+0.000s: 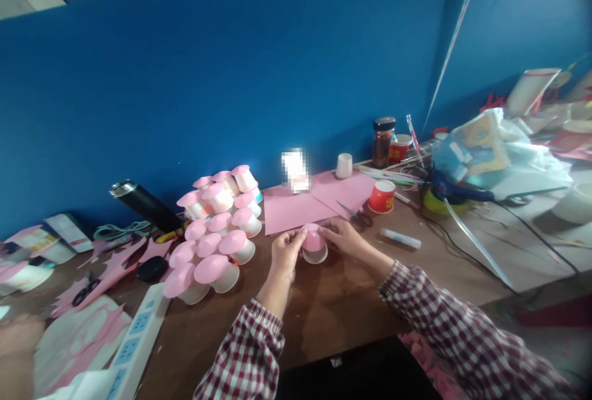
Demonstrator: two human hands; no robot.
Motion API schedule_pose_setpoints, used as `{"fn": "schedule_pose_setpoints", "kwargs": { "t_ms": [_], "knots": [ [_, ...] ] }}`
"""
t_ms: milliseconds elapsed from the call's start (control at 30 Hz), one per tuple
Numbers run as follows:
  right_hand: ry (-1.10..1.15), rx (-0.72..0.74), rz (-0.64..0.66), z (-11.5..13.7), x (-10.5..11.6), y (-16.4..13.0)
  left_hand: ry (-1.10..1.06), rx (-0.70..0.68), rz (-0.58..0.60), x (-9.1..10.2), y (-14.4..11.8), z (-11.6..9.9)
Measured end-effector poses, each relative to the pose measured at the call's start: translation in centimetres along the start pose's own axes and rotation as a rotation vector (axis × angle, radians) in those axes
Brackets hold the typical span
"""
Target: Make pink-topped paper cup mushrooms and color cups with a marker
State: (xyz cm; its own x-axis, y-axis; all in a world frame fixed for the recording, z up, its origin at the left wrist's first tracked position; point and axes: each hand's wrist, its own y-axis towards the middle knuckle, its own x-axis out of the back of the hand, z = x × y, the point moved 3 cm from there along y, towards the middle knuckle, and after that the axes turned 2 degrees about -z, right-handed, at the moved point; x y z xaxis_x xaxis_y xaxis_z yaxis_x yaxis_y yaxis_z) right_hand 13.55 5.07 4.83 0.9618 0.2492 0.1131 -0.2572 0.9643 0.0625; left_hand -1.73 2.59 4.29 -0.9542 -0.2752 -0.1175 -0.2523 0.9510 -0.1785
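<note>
A small white paper cup [316,257] stands upside down on the table in front of me. A pink paper piece [314,240] covers its base. My left hand [287,254] pinches the left edge of this pink paper between thumb and fingers. From the other side, my right hand [345,240] grips the right edge with its fingertips. Just behind my hands lie pink paper sheets [289,212], with scissors [356,215] resting at their right corner. Left of my hands stand several upturned cups topped with pink paper circles [211,269].
A power strip [139,332] and pink paper scraps [111,273] lie on the left, near a black flask [145,206]. Rightward are a red paper cup [382,196], a glue stick tube [400,238], a blue glue gun [456,191] and plastic bags [504,159]. Another person's blurred hand [21,338] shows lower left.
</note>
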Motion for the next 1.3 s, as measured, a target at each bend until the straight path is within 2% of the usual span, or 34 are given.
{"fn": "schedule_pose_setpoints", "kwargs": {
  "t_ms": [733,1067,1167,1300],
  "knots": [
    [0.044,-0.051,-0.013,-1.1,0.1,-0.3,0.012,0.115,-0.024,0.1,0.0,1.4],
    [0.056,-0.053,-0.017,-1.3,0.0,-0.3,-0.013,0.117,-0.011,0.2,0.1,1.8],
    [0.071,-0.064,-0.023,-1.4,-0.1,-0.4,-0.026,0.118,0.009,0.5,-0.3,1.9],
    [0.092,-0.075,-0.025,-1.4,-0.3,-0.5,-0.038,0.086,0.097,0.7,-1.0,2.3]
  ]
}}
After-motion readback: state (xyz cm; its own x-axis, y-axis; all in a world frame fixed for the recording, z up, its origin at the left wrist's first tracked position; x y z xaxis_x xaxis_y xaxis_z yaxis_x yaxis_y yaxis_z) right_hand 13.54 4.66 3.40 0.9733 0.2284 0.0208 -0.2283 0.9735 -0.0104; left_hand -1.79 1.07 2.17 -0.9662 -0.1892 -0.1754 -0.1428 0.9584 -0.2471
